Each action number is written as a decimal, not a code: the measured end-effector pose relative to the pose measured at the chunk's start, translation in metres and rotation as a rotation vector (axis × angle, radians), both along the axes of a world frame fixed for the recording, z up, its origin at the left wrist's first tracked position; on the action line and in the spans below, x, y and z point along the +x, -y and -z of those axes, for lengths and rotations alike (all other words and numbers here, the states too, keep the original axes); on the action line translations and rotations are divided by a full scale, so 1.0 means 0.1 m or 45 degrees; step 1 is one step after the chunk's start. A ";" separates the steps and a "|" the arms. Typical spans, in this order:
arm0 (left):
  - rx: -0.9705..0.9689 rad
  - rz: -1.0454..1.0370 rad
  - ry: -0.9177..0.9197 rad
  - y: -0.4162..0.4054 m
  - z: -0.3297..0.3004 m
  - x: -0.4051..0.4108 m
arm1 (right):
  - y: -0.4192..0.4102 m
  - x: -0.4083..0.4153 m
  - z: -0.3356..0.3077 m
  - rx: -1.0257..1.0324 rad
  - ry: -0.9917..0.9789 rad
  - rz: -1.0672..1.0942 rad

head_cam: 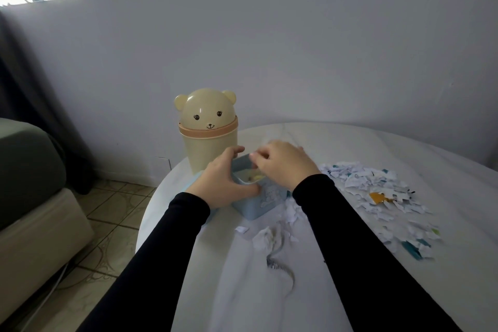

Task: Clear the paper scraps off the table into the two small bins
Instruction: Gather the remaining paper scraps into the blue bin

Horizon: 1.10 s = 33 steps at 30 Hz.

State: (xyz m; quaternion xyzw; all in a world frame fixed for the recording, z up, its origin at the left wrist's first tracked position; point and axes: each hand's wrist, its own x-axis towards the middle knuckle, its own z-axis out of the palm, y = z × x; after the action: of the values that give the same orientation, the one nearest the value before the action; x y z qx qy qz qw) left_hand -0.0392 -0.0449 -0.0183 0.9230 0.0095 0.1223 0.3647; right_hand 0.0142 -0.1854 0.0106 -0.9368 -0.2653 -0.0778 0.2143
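My left hand (223, 183) grips the blue bin (254, 203); my right hand (283, 164) hovers bunched above its mouth, contents unclear. Most paper scraps (377, 191) remain on the table (404, 148); a nudge could tip the bin.

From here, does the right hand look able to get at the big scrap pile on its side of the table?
Probably yes. The right hand hovers over the blue bin, and the scrap pile lies just right of it on the table, nothing between.

Bear bin (208, 132) blocks just beyond the left hand (223, 182); scrap pile (377, 197) crowds right of the right hand (283, 164); bare table (404, 151) beyond it.
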 end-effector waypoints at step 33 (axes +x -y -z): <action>0.336 0.007 -0.069 1.64 0.68 0.03 | 1.57 -0.27 0.95 0.136 -0.278 0.697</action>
State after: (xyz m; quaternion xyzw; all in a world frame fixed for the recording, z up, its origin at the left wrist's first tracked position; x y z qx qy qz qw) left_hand -0.0363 -0.2094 -0.0859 0.9660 0.0006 0.0963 0.2400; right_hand -0.0126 -0.3423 -0.0845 -0.9637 0.0264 -0.0454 0.2616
